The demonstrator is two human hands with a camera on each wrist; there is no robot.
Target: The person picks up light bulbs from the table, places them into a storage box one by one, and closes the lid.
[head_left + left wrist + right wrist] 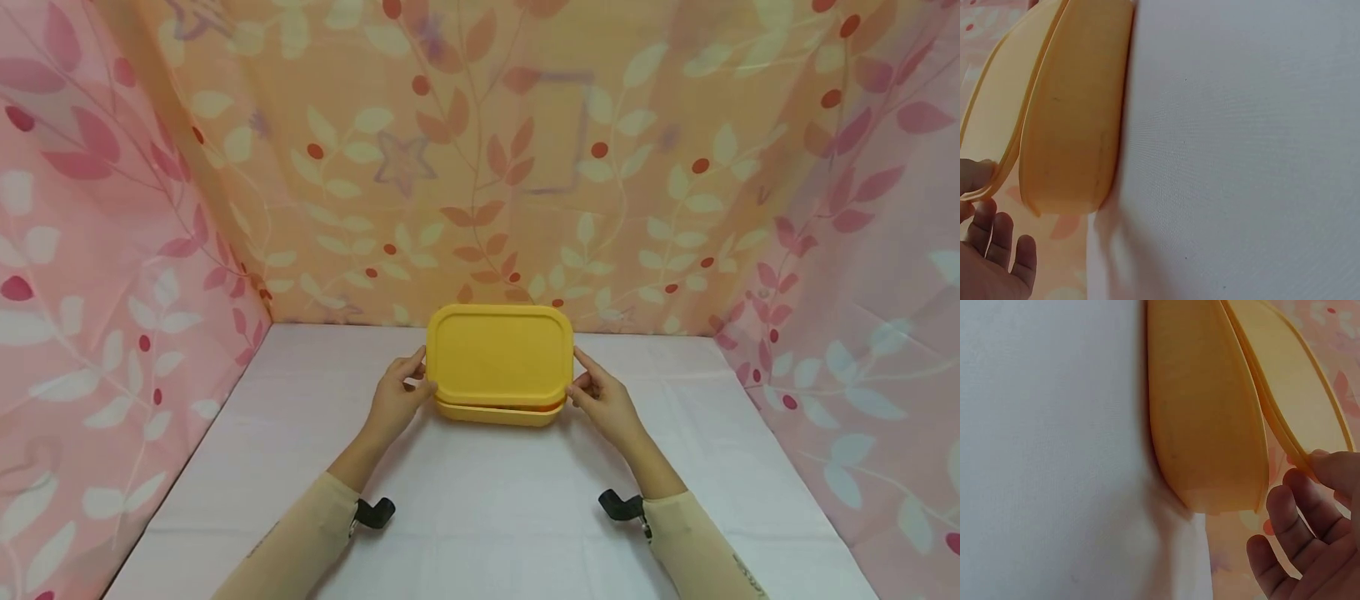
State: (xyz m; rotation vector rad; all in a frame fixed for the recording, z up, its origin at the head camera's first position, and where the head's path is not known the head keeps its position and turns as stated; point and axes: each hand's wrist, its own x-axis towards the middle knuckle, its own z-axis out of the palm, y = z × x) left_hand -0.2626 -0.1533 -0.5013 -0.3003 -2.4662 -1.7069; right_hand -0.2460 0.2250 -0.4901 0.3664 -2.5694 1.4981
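A yellow lid point(499, 354) lies tilted over a yellow plastic container point(498, 415) on the white-covered table. Between lid and front rim a narrow gap shows something orange, too little to identify. My left hand point(397, 396) pinches the lid's left edge, thumb on top in the left wrist view, where the lid point(1007, 81) stands apart from the container wall point(1075, 119). At the opposite edge my right hand point(606, 406) pinches the lid in the same way. In the right wrist view its lower fingers point(1285, 509) sit beside the container point(1207, 419).
White cloth point(487, 517) covers the table. Behind it hangs an orange leaf-patterned curtain point(465, 167), close to the container's far side. Pink patterned curtains point(97, 250) stand along the left and right. Black wrist cameras point(375, 512) are strapped at both sleeves.
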